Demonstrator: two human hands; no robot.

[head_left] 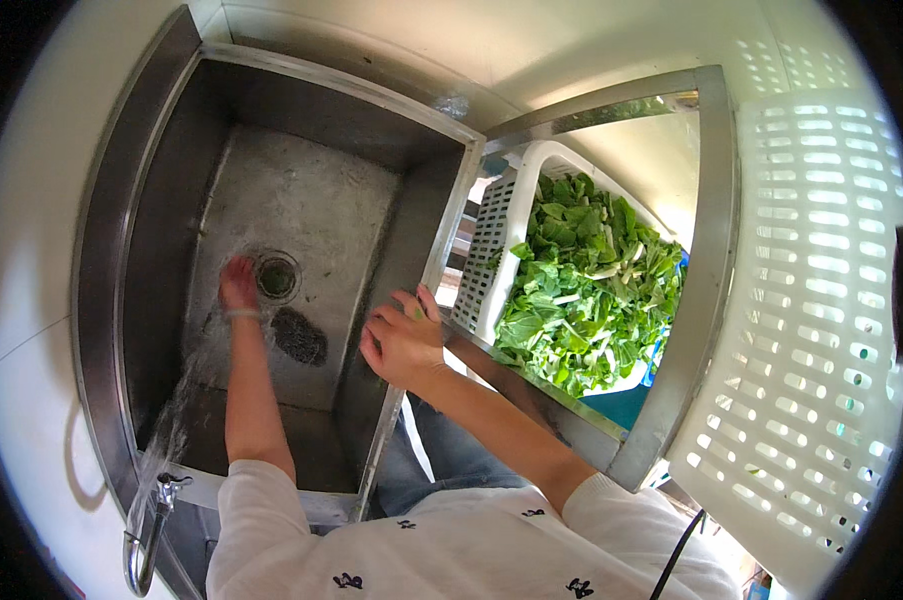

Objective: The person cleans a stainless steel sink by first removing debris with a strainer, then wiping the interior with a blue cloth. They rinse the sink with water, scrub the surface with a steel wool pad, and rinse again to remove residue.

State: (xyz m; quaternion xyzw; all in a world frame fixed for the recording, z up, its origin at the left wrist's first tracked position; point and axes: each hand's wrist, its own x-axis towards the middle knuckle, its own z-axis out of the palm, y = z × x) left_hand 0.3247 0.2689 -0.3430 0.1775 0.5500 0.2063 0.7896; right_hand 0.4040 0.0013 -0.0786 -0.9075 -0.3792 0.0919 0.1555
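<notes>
Down in the metal sink [371, 190], my left hand [238, 285] reaches to the bottom, just left of the round drain [277, 276]. Its fingers are blurred, so I cannot tell what they hold, if anything. A dark, rough-textured oval piece [299, 336] lies on the sink floor beside my left forearm; its kind is unclear. My right hand [406, 338] is at the sink's right rim, fingers apart and bent, with a small green bit on it. Water [176, 410] runs from the curved faucet [151, 540] into the sink, left of my arm.
Right of the sink, a white perforated basket [486, 300] full of chopped leafy greens [591, 280] sits inside a metal frame [713, 240]. A large white slotted panel [806, 330] stands at the far right. A pale wall [31, 270] bounds the left side.
</notes>
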